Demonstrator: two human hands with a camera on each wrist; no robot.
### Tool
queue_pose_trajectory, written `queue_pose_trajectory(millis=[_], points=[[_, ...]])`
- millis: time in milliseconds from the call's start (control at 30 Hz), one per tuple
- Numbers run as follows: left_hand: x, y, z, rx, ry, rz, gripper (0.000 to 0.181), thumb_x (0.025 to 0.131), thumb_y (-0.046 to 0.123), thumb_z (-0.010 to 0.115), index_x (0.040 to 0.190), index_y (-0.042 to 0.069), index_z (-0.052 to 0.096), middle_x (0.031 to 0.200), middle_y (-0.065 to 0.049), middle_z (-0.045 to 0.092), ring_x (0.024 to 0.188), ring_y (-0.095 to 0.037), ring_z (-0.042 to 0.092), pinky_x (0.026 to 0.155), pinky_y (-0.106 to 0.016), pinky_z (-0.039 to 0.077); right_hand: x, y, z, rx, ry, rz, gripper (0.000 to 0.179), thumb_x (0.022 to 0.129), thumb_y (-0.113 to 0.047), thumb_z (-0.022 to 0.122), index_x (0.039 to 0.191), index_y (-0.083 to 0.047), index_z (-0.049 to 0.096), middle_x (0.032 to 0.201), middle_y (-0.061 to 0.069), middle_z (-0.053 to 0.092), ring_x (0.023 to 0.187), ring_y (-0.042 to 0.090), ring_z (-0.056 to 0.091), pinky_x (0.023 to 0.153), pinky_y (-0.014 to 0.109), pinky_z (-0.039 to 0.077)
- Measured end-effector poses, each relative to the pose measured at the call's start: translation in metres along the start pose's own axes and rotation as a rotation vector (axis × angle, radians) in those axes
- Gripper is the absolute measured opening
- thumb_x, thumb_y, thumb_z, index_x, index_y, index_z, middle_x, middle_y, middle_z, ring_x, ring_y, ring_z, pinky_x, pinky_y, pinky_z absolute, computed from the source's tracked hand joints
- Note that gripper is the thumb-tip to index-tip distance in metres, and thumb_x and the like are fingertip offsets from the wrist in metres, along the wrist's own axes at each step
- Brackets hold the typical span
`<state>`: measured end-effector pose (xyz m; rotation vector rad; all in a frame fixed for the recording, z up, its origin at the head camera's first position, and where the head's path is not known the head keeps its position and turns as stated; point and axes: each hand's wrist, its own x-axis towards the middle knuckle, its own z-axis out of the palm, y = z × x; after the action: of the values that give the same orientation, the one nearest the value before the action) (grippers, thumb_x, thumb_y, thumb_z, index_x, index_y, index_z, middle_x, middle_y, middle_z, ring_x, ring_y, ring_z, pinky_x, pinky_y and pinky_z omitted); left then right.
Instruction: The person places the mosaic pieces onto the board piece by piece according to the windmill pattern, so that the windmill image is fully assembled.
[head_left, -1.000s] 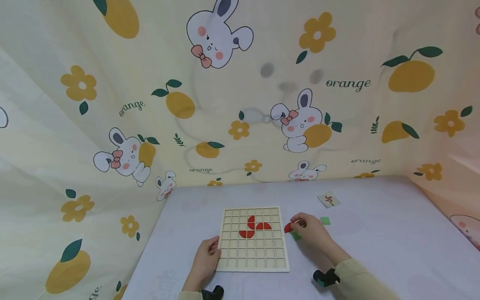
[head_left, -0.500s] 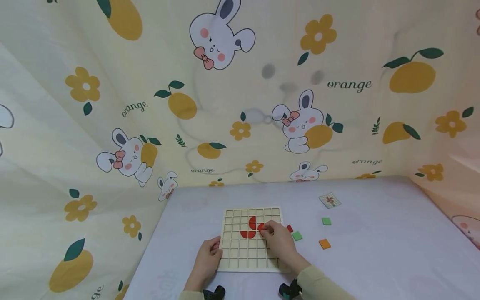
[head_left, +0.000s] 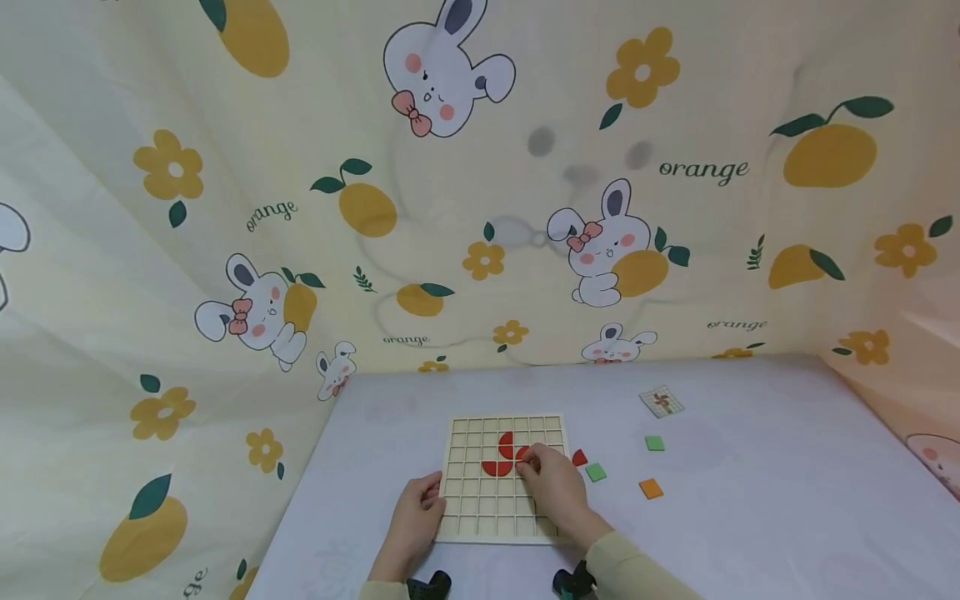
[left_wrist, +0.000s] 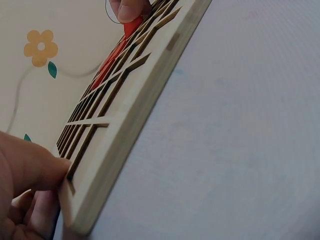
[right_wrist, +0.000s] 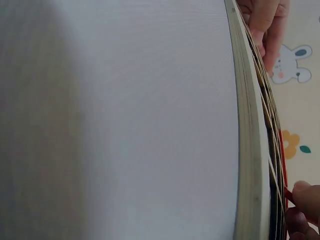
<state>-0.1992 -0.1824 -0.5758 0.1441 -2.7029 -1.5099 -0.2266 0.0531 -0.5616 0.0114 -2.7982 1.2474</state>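
A pale square grid board point(head_left: 480, 508) lies on the table. Red rounded pieces point(head_left: 497, 468) sit in its cells near the middle, partly covered by my right hand point(head_left: 558, 492). That hand pinches a small red piece point(left_wrist: 132, 27) between thumb and fingertips, right at the cells; the right wrist view shows the red piece point(right_wrist: 289, 195) edge-on under the thumb. My left hand point(head_left: 414, 512) holds the board's left edge, its thumb point(left_wrist: 47, 172) at the frame and the other fingers curled beside and below it.
Right of the board lie a red wedge-shaped piece point(head_left: 580, 457), a green square tile point(head_left: 596, 472), a second green tile point(head_left: 655, 443) and an orange tile point(head_left: 651, 488). Farther back is a small pattern card point(head_left: 662, 402). A printed curtain point(head_left: 480, 183) rises behind the table.
My right hand has carried a red piece leftward from beside the board to over its middle, uncovering the orange tile. During the last half second it barely moved. My left hand stays at the edge.
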Motion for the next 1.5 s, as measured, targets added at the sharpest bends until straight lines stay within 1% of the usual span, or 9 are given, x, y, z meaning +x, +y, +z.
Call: queue_pose_trajectory(millis=[300, 433, 567, 700, 1033, 1167, 1267, 1367, 1500], points=[[0.002, -0.001, 0.001, -0.004, -0.005, 0.010, 0.043, 0.087, -0.002, 0.060, 0.130, -0.002, 0.057, 0.106, -0.006, 0.054, 0.095, -0.017, 0.053, 0.084, -0.033, 0.049, 0.001, 0.002, -0.002, -0.027, -0.049, -0.009, 0.012, 0.086, -0.022, 0.073, 0.092, -0.017, 0.064, 0.070, -0.004, 0.052, 0.063, 0.014, 0.047, 0.052, 0.027, 0.041], [0.002, -0.001, 0.001, -0.003, -0.003, -0.005, 0.043, 0.087, 0.000, 0.060, 0.130, -0.001, 0.057, 0.106, -0.005, 0.054, 0.095, -0.017, 0.053, 0.084, -0.033, 0.049, 0.001, -0.001, -0.003, -0.023, -0.053, 0.004, 0.013, 0.086, -0.023, 0.073, 0.087, -0.017, 0.062, 0.069, -0.004, 0.052, 0.062, 0.014, 0.048, 0.053, 0.027, 0.041], [0.003, -0.002, 0.002, 0.002, -0.007, -0.015, 0.043, 0.088, 0.001, 0.060, 0.131, 0.000, 0.057, 0.107, -0.005, 0.054, 0.096, -0.016, 0.053, 0.085, -0.034, 0.049, 0.000, -0.003, -0.003, -0.034, -0.041, -0.012, 0.016, 0.085, -0.021, 0.073, 0.082, -0.017, 0.058, 0.068, -0.005, 0.052, 0.061, 0.014, 0.048, 0.053, 0.027, 0.041], [0.003, -0.003, 0.002, 0.011, -0.005, -0.006, 0.043, 0.087, 0.001, 0.060, 0.131, 0.001, 0.057, 0.107, -0.004, 0.054, 0.097, -0.016, 0.053, 0.086, -0.034, 0.049, -0.001, -0.003, -0.004, -0.044, -0.035, -0.028, 0.016, 0.085, -0.021, 0.074, 0.083, -0.016, 0.059, 0.068, -0.005, 0.052, 0.061, 0.013, 0.048, 0.053, 0.027, 0.041], [0.003, -0.003, 0.002, 0.003, -0.007, -0.001, 0.044, 0.087, 0.001, 0.060, 0.131, 0.000, 0.056, 0.107, -0.005, 0.054, 0.097, -0.016, 0.054, 0.086, -0.033, 0.049, 0.003, 0.000, -0.003, -0.050, -0.069, -0.012, 0.013, 0.084, -0.021, 0.075, 0.083, -0.017, 0.062, 0.073, -0.005, 0.054, 0.066, 0.015, 0.050, 0.057, 0.027, 0.044], [0.003, -0.002, 0.001, 0.015, -0.005, 0.004, 0.043, 0.087, 0.000, 0.060, 0.131, 0.000, 0.056, 0.108, -0.005, 0.055, 0.098, -0.017, 0.054, 0.086, -0.033, 0.050, 0.004, 0.001, -0.004, -0.081, -0.077, -0.038, 0.009, 0.084, -0.020, 0.075, 0.082, -0.017, 0.067, 0.076, -0.006, 0.057, 0.067, 0.014, 0.050, 0.058, 0.027, 0.046], [0.002, -0.002, 0.000, 0.013, -0.005, -0.005, 0.044, 0.087, 0.000, 0.060, 0.131, 0.000, 0.056, 0.109, -0.006, 0.055, 0.098, -0.017, 0.053, 0.087, -0.033, 0.050, 0.002, 0.002, -0.006, -0.108, -0.082, -0.067, 0.006, 0.086, -0.019, 0.073, 0.087, -0.014, 0.073, 0.081, -0.005, 0.058, 0.071, 0.013, 0.051, 0.063, 0.029, 0.049], [0.001, -0.002, 0.000, 0.009, -0.009, -0.019, 0.044, 0.088, 0.001, 0.060, 0.132, 0.000, 0.056, 0.109, -0.005, 0.054, 0.098, -0.017, 0.053, 0.087, -0.033, 0.049, -0.001, 0.003, -0.008, -0.143, -0.090, -0.119, 0.011, 0.087, -0.017, 0.070, 0.093, -0.010, 0.075, 0.085, -0.003, 0.058, 0.075, 0.013, 0.052, 0.068, 0.032, 0.051], [0.001, -0.002, 0.001, 0.010, -0.010, -0.011, 0.044, 0.087, 0.000, 0.060, 0.131, 0.000, 0.056, 0.108, -0.005, 0.054, 0.097, -0.017, 0.053, 0.086, -0.032, 0.050, -0.003, 0.007, -0.012, -0.158, -0.126, -0.152, 0.017, 0.089, -0.017, 0.067, 0.103, -0.008, 0.075, 0.090, -0.002, 0.058, 0.079, 0.012, 0.052, 0.072, 0.033, 0.052]])
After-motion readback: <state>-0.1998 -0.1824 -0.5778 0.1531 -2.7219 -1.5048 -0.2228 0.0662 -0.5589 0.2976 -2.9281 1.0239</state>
